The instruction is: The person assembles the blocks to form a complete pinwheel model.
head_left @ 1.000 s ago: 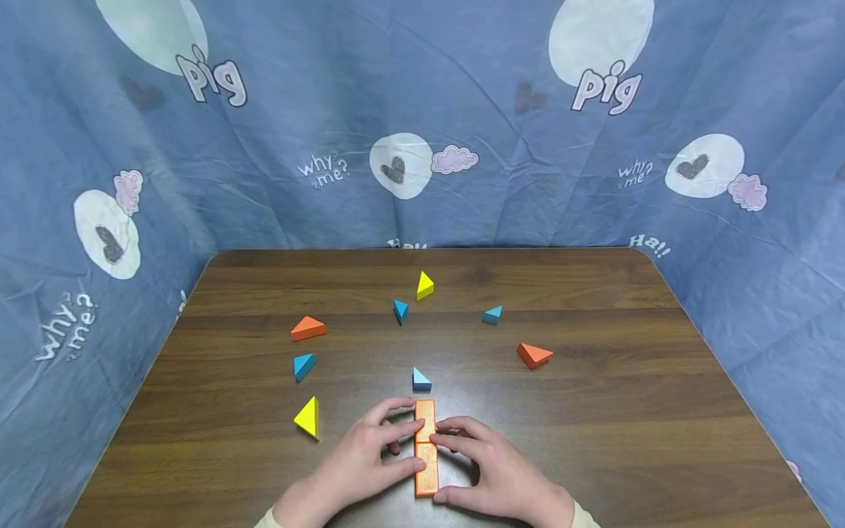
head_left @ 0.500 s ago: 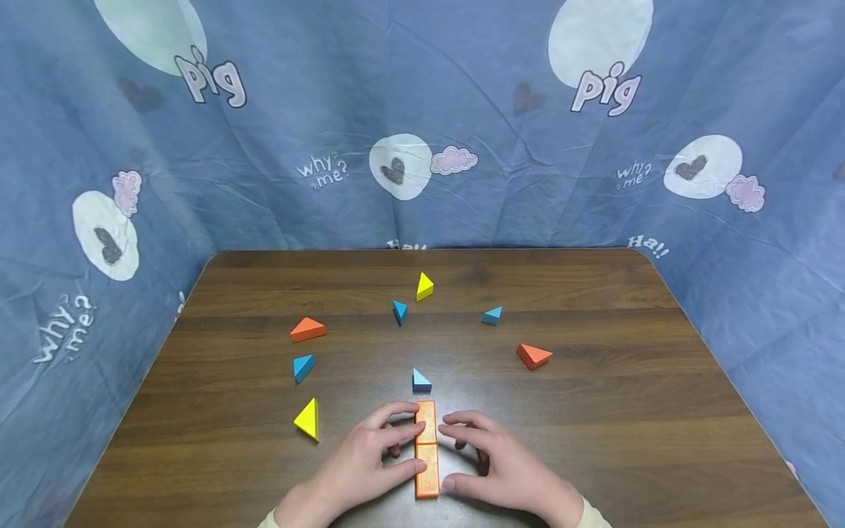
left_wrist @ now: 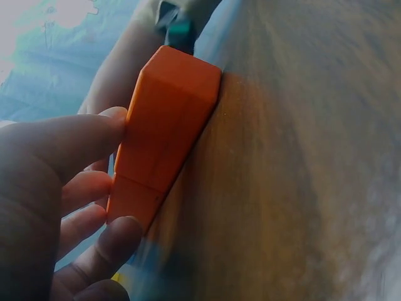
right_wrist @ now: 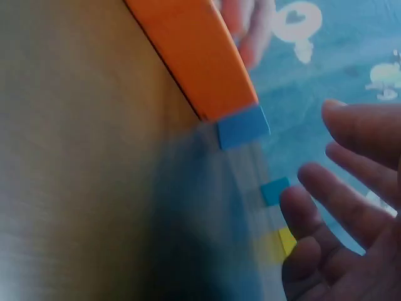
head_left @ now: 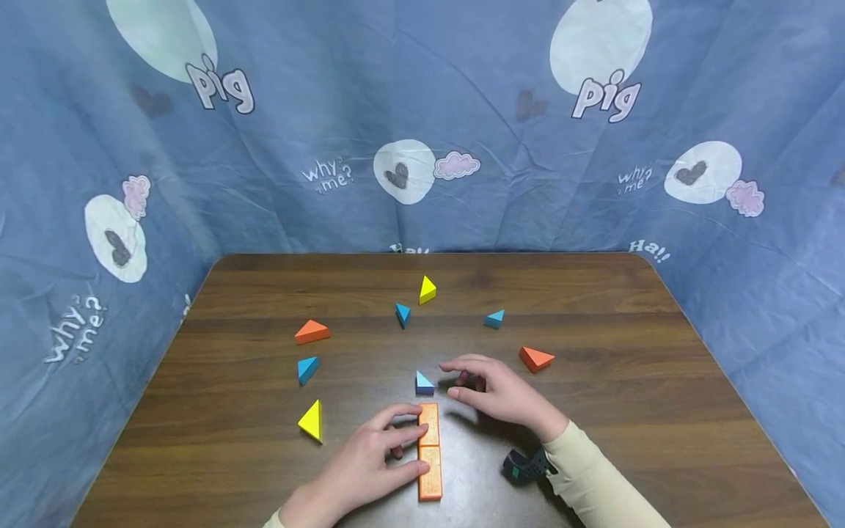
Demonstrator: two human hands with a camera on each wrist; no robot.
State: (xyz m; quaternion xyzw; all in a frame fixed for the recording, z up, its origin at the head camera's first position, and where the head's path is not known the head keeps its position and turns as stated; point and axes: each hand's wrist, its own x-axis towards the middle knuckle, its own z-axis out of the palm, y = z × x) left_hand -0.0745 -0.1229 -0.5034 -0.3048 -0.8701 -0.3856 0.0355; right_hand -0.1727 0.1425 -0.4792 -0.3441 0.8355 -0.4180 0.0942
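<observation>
Two orange rectangular blocks point(head_left: 430, 473) lie end to end, forming one line on the table in the head view. My left hand point(head_left: 370, 455) lies along their left side, thumb and fingertips touching their top edge; in the left wrist view the orange block point(left_wrist: 169, 119) shows the seam. A small light-blue triangular block point(head_left: 424, 383) sits just beyond the far end of the line. To its right hovers my right hand point(head_left: 498, 389), fingers relaxed and thumb apart, holding nothing. In the right wrist view the blue block point(right_wrist: 244, 128) appears beside the orange end, apart from those fingers.
On the wooden table point(head_left: 627, 411), a yellow triangle point(head_left: 312, 422), a blue triangle point(head_left: 306, 369) and an orange triangle point(head_left: 312, 332) lie left. Farther back are a yellow triangle point(head_left: 428, 290) and blue ones point(head_left: 494, 319). An orange triangle point(head_left: 536, 358) lies right. A patterned blue curtain point(head_left: 422, 88) surrounds the table.
My right hand has let go of the orange blocks' right side and moved forward, beside the light-blue triangle. The left hand stays at the blocks. The head view has shifted slightly.
</observation>
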